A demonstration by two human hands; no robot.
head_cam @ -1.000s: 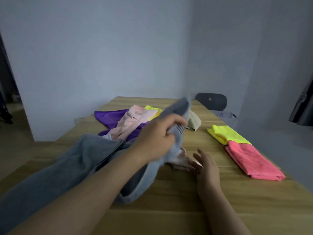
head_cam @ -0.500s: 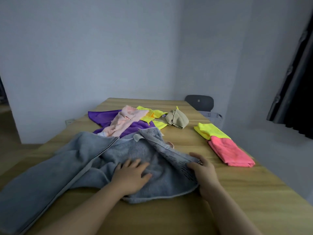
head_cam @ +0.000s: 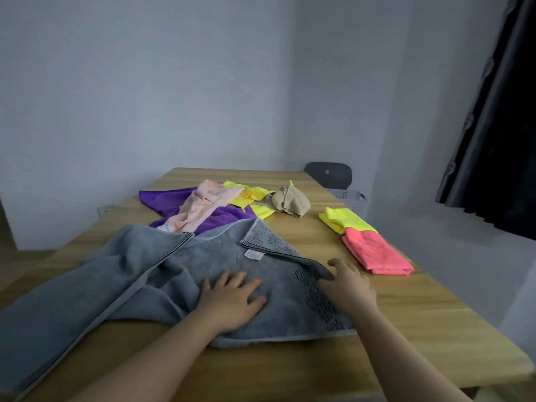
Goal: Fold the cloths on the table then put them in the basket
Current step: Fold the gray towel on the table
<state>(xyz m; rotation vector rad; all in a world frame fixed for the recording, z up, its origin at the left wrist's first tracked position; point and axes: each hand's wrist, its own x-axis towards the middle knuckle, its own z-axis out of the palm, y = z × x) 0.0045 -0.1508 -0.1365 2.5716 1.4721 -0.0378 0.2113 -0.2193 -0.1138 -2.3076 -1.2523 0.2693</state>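
Step in hand: folding the big grey towel point(head_cam: 185, 265); one end turned over onto the middle, the other end long and loose, trailing off to the left.
Where it is: on the wooden table point(head_cam: 412, 329), right in front, close to the near edge.
Left hand point(head_cam: 232, 303): flat on the folded part, fingers spread wide, pressing down.
Right hand point(head_cam: 349, 288): on the towel's right hem, the one with the dotted pattern, fingers bent onto it; cannot tell if pinching or only touching.
Folded already, by the look of it: a folded yellow cloth point(head_cam: 345, 221) and a coral cloth point(head_cam: 377, 255), touching, on the right side of the table.
Not folded yet: purple cloth point(head_cam: 162, 198), light pink cloth point(head_cam: 203, 210) lying on it, loose yellow cloth point(head_cam: 252, 195), small beige cloth point(head_cam: 291, 201), all in a heap at the far end.
Basket point(head_cam: 346, 195): grey, with little holes, just past the far right corner, by a dark chair point(head_cam: 327, 174); inside hidden.
How far along: early, most likely; plenty left to fold.
Next move, a guess: smooth this fold flat, then bring the long left end over. Needs a good hold on the far corners and edges lined up, since a big floppy towel slips and bunches.
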